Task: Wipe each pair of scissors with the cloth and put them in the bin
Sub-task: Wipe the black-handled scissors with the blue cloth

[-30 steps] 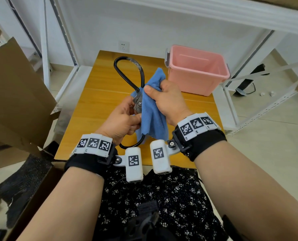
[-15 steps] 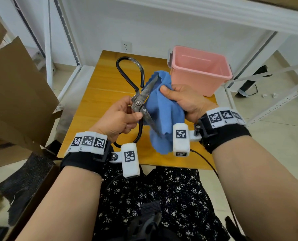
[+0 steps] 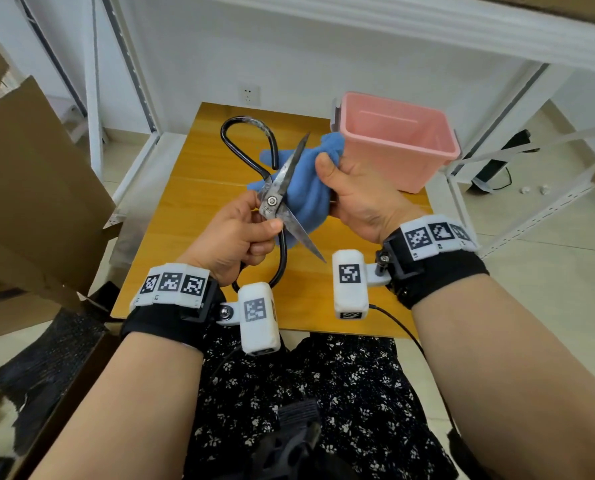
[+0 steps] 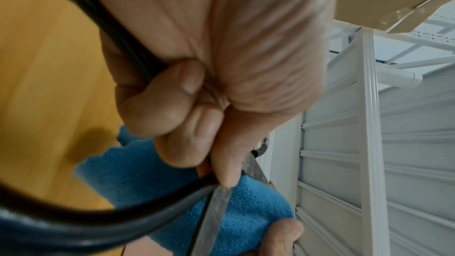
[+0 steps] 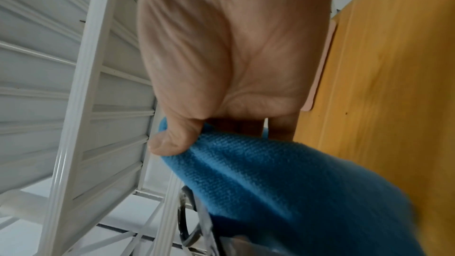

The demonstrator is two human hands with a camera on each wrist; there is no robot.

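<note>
Large steel scissors with black loop handles are held above the wooden table, their blades spread wide apart. My left hand pinches them at the pivot, with one handle loop running through the curled fingers. My right hand grips the bunched blue cloth between the two blades; the thumb presses on the cloth. One blade lies against the cloth in the left wrist view. The pink bin stands empty at the table's far right.
A brown cardboard sheet leans at the left of the table. White metal shelving frames the back and right side. A wall socket sits behind the table. Cables run from the wrist cameras over my lap.
The scissor blades have swung open from under the cloth. My right hand has moved right and back with the cloth, which now sits between the blades.
</note>
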